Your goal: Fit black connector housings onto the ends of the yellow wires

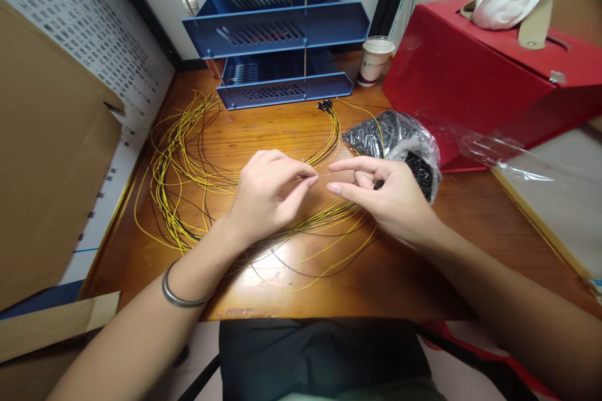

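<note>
Head view: over a wooden counter [385, 294], a fine wire end [323, 175] is apparently pinched by the left hand [268, 187], fingertips nearly together; a black connector [379, 185] is cupped by the right hand [395, 191], thumb and forefinger parted. Yellow-and-black wires [165, 200] are looped toward nine o'clock, bagged connectors [369, 135] seen at two. Wire-end preparation is suggested; a precise pinch is seemingly called for.

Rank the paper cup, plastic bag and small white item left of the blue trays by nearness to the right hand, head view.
1. Plastic bag: just behind the right hand.
2. Paper cup: farther back, by the blue trays' right end.
3. Small white item: back left, farthest.
</note>
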The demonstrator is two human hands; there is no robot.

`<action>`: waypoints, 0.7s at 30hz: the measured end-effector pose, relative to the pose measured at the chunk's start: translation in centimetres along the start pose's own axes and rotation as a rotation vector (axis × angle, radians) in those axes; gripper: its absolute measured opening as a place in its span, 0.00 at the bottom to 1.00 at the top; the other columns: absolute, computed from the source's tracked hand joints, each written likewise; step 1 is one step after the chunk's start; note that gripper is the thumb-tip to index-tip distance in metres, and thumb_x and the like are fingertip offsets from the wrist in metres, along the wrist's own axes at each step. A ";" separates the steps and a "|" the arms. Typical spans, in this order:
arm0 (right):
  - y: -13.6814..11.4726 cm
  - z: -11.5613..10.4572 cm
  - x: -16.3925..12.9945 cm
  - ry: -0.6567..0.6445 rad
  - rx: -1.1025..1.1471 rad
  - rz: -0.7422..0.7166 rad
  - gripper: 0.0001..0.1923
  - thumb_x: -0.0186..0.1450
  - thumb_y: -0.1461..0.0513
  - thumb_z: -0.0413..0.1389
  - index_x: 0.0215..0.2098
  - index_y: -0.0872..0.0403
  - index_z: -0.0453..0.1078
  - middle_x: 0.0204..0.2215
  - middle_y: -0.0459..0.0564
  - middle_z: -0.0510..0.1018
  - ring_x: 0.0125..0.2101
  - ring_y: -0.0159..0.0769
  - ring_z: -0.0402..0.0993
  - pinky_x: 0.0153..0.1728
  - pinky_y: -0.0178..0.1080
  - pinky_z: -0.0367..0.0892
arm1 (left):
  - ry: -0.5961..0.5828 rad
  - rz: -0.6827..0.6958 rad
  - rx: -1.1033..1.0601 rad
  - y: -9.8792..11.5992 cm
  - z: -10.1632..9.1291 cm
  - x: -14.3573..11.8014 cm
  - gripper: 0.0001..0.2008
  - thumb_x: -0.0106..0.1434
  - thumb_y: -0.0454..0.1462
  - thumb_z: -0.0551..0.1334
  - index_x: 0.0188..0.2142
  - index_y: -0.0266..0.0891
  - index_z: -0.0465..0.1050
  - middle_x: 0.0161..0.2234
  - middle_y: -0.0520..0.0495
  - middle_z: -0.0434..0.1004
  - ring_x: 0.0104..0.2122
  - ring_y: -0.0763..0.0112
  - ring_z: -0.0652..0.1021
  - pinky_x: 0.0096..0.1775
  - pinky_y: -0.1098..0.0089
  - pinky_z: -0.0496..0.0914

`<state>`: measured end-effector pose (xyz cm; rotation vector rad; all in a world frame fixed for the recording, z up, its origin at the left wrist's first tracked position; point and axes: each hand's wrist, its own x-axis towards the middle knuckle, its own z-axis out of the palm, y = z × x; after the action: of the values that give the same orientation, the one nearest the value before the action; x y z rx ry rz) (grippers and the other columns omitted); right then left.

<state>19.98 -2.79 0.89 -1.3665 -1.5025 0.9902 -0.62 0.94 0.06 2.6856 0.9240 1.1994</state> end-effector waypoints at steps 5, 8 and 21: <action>-0.2 0.0 -0.1 -0.091 0.088 0.066 0.17 0.63 0.52 0.62 0.36 0.59 0.80 0.15 0.37 0.55 0.18 0.25 0.47 0.21 0.36 0.44 | -0.025 0.043 0.058 -0.1 0.0 0.1 0.08 0.68 0.36 0.61 0.34 0.38 0.78 0.29 0.48 0.83 0.31 0.69 0.77 0.39 0.66 0.69; -0.1 0.1 -0.1 -0.129 0.128 0.089 0.18 0.64 0.51 0.62 0.34 0.59 0.80 0.14 0.37 0.56 0.17 0.24 0.47 0.20 0.36 0.44 | -0.032 0.069 0.058 -0.1 0.0 0.1 0.08 0.69 0.36 0.60 0.35 0.38 0.78 0.28 0.48 0.82 0.31 0.69 0.77 0.39 0.66 0.69; 0.1 0.1 0.1 -0.096 0.036 0.054 0.12 0.61 0.58 0.62 0.36 0.60 0.79 0.14 0.35 0.53 0.18 0.24 0.47 0.21 0.35 0.44 | -0.026 0.067 0.058 -0.2 0.1 0.0 0.08 0.68 0.36 0.61 0.35 0.39 0.78 0.29 0.48 0.82 0.31 0.68 0.77 0.41 0.63 0.68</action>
<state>19.89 -2.67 0.78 -1.3570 -1.5182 1.1254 -0.67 1.13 -0.04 2.7922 0.8856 1.1643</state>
